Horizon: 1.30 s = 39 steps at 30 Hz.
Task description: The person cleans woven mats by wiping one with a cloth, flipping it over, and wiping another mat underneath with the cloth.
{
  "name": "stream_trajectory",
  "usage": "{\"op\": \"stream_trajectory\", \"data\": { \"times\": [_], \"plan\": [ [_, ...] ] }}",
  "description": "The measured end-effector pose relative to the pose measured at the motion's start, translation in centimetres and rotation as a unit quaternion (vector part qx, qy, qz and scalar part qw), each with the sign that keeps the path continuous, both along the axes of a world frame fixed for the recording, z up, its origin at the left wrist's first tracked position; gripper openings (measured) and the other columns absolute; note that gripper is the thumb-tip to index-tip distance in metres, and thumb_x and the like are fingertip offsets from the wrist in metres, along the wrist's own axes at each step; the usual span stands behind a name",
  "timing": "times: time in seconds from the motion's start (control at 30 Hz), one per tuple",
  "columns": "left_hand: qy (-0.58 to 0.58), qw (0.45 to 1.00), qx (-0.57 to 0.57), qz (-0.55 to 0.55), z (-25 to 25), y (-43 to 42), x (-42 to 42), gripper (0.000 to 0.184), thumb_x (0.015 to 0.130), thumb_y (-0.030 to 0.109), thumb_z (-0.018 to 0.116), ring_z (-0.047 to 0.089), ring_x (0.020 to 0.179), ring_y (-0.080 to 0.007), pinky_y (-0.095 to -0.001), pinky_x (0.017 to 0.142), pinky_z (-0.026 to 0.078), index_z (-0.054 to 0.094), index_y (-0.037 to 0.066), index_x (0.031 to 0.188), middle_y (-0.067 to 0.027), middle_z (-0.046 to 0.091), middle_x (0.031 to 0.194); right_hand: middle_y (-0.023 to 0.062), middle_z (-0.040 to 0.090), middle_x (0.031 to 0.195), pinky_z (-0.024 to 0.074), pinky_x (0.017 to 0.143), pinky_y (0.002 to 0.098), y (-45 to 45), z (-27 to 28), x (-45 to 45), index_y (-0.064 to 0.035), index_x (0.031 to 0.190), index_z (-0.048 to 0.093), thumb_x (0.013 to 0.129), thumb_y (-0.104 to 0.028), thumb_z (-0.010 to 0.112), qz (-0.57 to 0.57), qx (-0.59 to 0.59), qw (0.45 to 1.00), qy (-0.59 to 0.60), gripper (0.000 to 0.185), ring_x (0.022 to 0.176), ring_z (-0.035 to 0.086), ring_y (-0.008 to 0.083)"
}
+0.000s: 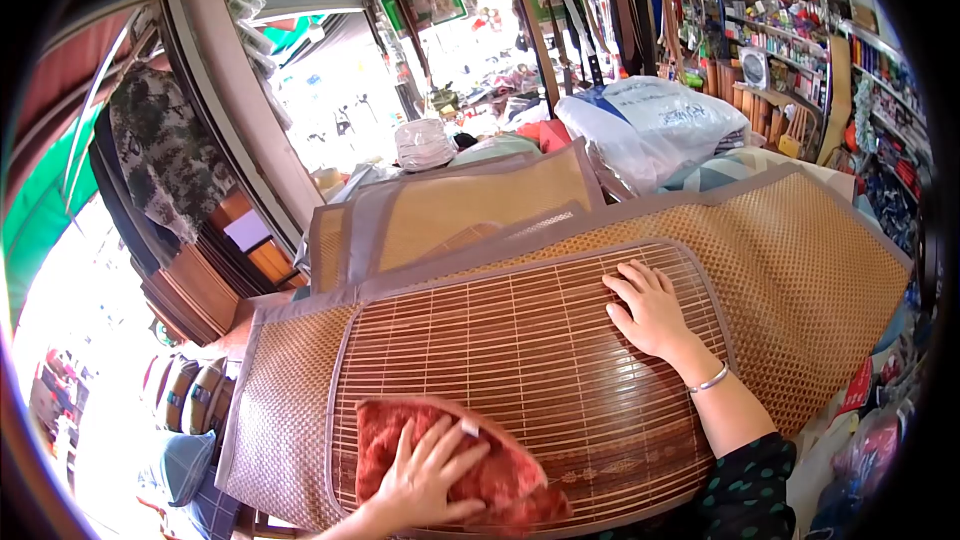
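Observation:
A brown slatted bamboo mat point(480, 340) with a grey cloth border lies flat on a larger woven mat point(810, 260). Near its lower left corner is a red cloth point(510, 455) with a small white tag. My left hand point(425, 475) rests on the cloth, palm down with fingers spread. My right hand point(648, 312) lies on the upper right part of the bamboo mat, its fingers apart and nothing in it. A silver bangle point(708, 378) circles the right wrist.
Behind the mats sit another woven mat point(480, 200), a white plastic bag point(650, 120) and a stack of pale round items point(424, 145). Belts hang above. Camouflage clothing point(165, 140) hangs at left, with folded cushions point(185, 395) below. Stocked shelves point(780, 40) stand at right.

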State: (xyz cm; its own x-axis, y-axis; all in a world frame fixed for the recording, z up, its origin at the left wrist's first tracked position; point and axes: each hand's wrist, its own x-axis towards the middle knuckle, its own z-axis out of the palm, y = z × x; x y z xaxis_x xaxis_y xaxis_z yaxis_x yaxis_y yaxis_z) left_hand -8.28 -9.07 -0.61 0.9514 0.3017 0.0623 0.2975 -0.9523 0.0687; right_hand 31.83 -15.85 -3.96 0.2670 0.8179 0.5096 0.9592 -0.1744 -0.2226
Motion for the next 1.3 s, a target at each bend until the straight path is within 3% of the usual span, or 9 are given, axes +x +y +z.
{"op": "stream_trajectory", "data": {
  "times": [0.07,0.1,0.23,0.27,0.33,0.6,0.73,1.1,1.3],
  "plan": [
    [-0.005,1.000,-0.014,-0.013,-0.9,-1.5,-2.0,0.085,0.070,0.064,0.072,0.032,0.143,-0.0385,-0.0714,0.110,0.021,0.053,0.022,0.142,-0.0192,0.041,0.148,0.0160,0.051,0.141,0.0275,0.115,0.0527,0.0,-0.1,0.0,-0.0100,0.131,0.059,0.095,-0.031,0.057,0.003,0.007,1.000,0.000,0.043,0.138,0.040,0.0344],
    [-0.043,0.998,-0.042,-0.004,-0.3,-2.4,-2.5,0.087,0.061,0.044,0.079,0.025,0.147,-0.0377,-0.0652,0.118,0.011,0.053,0.019,0.141,-0.0198,0.036,0.153,0.0160,0.051,0.141,0.0275,0.115,0.0527,0.0,-0.1,0.0,-0.0100,0.131,0.059,0.095,-0.031,0.057,0.004,0.005,1.000,0.000,0.043,0.138,0.040,0.0344],
    [-0.022,0.998,-0.052,-0.010,0.2,-1.9,-4.6,0.089,0.056,0.041,0.083,0.026,0.147,-0.0370,-0.0656,0.118,0.013,0.055,0.017,0.138,-0.0180,0.040,0.150,0.0158,0.051,0.141,0.0280,0.115,0.0522,0.0,-0.1,0.0,-0.0102,0.132,0.059,0.094,-0.030,0.058,0.003,-0.002,1.000,-0.002,0.043,0.138,0.039,0.0337],
    [0.037,0.999,-0.025,-0.015,-0.5,-1.0,-5.1,0.084,0.069,0.064,0.073,0.031,0.143,-0.0384,-0.0717,0.111,0.018,0.054,0.023,0.140,-0.0197,0.042,0.147,0.0158,0.051,0.141,0.0281,0.115,0.0522,0.0,-0.1,0.0,-0.0103,0.132,0.058,0.094,-0.030,0.058,0.001,-0.005,1.000,-0.003,0.043,0.138,0.039,0.0335],
    [0.052,0.999,-0.001,-0.006,-0.3,0.4,-5.3,0.081,0.075,0.066,0.068,0.037,0.141,-0.0362,-0.0702,0.110,0.022,0.052,0.023,0.142,-0.0182,0.043,0.148,0.0159,0.052,0.141,0.0283,0.114,0.0522,-0.1,0.0,-0.2,-0.0104,0.133,0.058,0.094,-0.030,0.058,0.003,-0.006,1.000,-0.001,0.043,0.138,0.039,0.0338],
    [-0.049,0.985,-0.035,0.162,-0.3,8.3,-4.0,0.078,0.078,0.049,0.069,0.026,0.145,-0.0413,-0.0597,0.118,0.014,0.045,0.015,0.145,-0.0225,0.032,0.153,0.0158,0.052,0.141,0.0283,0.114,0.0525,0.1,-0.2,-0.1,-0.0107,0.133,0.058,0.094,-0.031,0.058,-0.009,-0.002,1.000,-0.009,0.044,0.138,0.040,0.0340],
    [-0.059,0.982,-0.015,0.178,-0.6,7.7,-2.8,0.078,0.081,0.048,0.068,0.024,0.146,-0.0411,-0.0617,0.118,0.015,0.042,0.014,0.146,-0.0235,0.031,0.154,0.0156,0.052,0.140,0.0285,0.114,0.0526,0.2,-0.5,0.2,-0.0107,0.133,0.058,0.094,-0.031,0.058,-0.010,0.007,1.000,-0.016,0.044,0.138,0.040,0.0339],
    [0.006,0.996,0.019,-0.088,0.5,-0.4,4.8,0.081,0.082,0.066,0.062,0.030,0.145,-0.0338,-0.0681,0.112,0.022,0.044,0.023,0.148,-0.0141,0.035,0.155,0.0162,0.052,0.141,0.0285,0.114,0.0522,0.1,-0.5,0.2,-0.0105,0.132,0.059,0.094,-0.031,0.058,-0.010,0.005,1.000,-0.016,0.043,0.137,0.040,0.0335],
    [-0.050,0.999,-0.017,0.001,1.0,4.7,5.7,0.075,0.078,0.051,0.071,0.029,0.145,-0.0356,-0.0643,0.115,0.020,0.050,0.018,0.143,-0.0164,0.035,0.154,0.0157,0.052,0.141,0.0276,0.115,0.0513,0.1,-0.3,0.1,-0.0107,0.132,0.059,0.094,-0.031,0.057,-0.016,-0.003,1.000,-0.005,0.043,0.138,0.040,0.0335]
  ]
}}
